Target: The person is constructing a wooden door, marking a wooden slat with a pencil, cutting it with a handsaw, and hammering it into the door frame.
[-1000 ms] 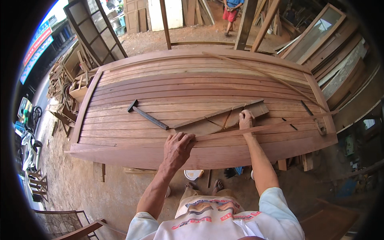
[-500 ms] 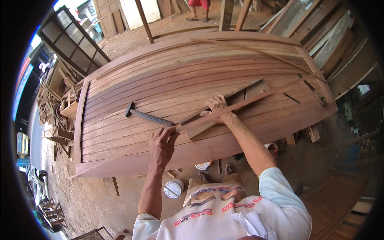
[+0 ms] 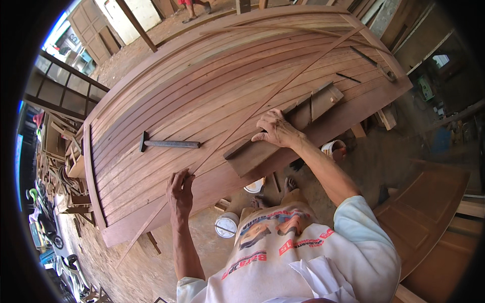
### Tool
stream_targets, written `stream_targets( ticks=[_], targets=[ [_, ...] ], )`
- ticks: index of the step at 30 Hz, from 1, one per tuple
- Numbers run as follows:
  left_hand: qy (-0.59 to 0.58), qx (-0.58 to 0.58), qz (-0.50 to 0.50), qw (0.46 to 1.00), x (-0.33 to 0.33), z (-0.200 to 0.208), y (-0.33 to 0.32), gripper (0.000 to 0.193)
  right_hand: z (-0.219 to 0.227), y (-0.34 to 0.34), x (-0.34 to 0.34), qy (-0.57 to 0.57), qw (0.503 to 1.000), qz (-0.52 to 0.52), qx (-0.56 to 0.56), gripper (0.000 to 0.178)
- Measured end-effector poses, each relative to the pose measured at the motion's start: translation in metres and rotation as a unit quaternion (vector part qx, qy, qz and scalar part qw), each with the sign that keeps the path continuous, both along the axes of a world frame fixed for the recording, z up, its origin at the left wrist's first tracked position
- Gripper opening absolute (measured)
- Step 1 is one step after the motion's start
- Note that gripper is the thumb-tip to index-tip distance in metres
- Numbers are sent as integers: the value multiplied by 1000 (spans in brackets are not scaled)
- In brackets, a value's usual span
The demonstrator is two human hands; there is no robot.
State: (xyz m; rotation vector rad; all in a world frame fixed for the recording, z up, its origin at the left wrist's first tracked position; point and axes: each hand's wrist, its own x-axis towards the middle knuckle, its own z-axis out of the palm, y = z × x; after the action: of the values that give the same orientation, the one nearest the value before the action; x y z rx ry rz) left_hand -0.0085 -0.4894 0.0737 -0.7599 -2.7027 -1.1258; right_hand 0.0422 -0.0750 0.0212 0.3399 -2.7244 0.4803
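A long thin wooden strip [image 3: 262,102] runs slantwise across a large slatted wooden panel [image 3: 166,108], its near end sticking out past the panel's front edge. My left hand [image 3: 180,192] pinches this strip close to that edge. A wooden trough with slots cut in its walls, like a mitre box [image 3: 257,157], lies near the front of the panel. My right hand [image 3: 277,130] grips the mitre box by its far wall, thumb and fingers over it. Left of the box lies a hammer [image 3: 172,144], its head pointing left.
A dark thin stick [image 3: 348,78] and a dark-handled tool [image 3: 371,60] lie at the panel's right. Another strip [image 3: 303,33] lies along the far side. Buckets [image 3: 227,225] stand on the floor below. Scrap wood [image 3: 65,166] is piled at left; a person's legs [image 3: 194,9] show beyond.
The strip has swung away from over the mitre box, its far end moving left and farther off. My left hand has moved left and nearer with it. My right hand stays at the box.
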Motion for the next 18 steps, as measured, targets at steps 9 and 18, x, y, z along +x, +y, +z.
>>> stream_targets(
  ticks=[9,18],
  targets=[
    [-6,-80,-116,990,13,3,-3,33,22,7,64,134,967,-179,-121,26],
    [-25,-89,-163,982,1,-12,-25,39,-17,196,123,51,877,-464,-117,20]
  ],
)
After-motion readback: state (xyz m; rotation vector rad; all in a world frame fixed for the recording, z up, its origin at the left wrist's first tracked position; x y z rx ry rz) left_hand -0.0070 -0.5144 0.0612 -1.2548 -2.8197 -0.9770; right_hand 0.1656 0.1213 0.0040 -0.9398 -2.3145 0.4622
